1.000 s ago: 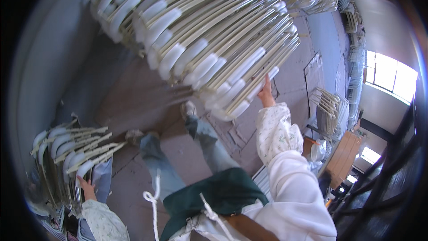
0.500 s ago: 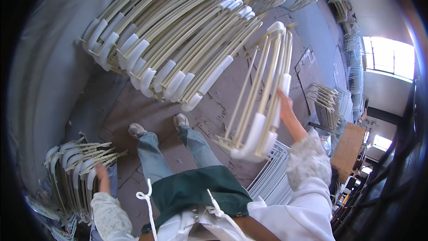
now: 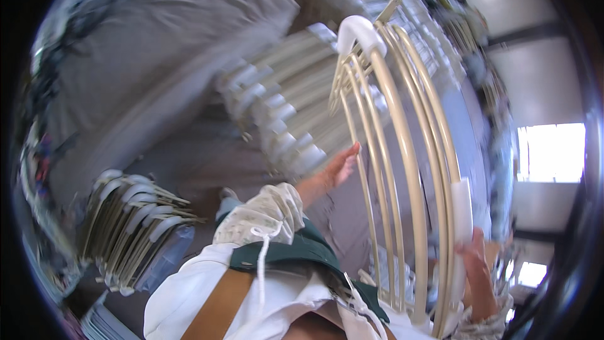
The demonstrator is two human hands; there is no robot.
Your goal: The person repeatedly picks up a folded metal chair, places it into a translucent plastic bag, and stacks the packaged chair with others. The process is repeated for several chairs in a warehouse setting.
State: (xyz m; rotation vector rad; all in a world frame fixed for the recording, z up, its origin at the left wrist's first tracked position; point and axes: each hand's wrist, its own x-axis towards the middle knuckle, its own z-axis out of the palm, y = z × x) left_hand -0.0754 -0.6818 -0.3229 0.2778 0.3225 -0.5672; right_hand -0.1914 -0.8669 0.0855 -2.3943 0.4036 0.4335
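Note:
A cream tubular metal frame (image 3: 402, 132) with parallel bars and white corner sleeves is held up on the right side of the head view. My left hand (image 3: 340, 167) closes its fingers on the frame's thin bar nearest the middle. On the opposite side, my right hand (image 3: 478, 261) grips the frame beside a long white sleeve (image 3: 462, 214). The frame stands tilted, its upper white corner (image 3: 362, 34) pointing away from me. Part of its lower end is hidden near my right forearm.
A long row of similar cream frames (image 3: 289, 101), blurred, lies ahead. At left stands a smaller stack of frames (image 3: 135, 214). A large grey cloth cover (image 3: 170, 44) spans the far left. More stacked frames (image 3: 465, 31) line the far right, near a bright window (image 3: 550, 151).
My left hand has left the small stack and taken hold of the frame. The frame has come closer and swung more upright in my right hand. The view has turned.

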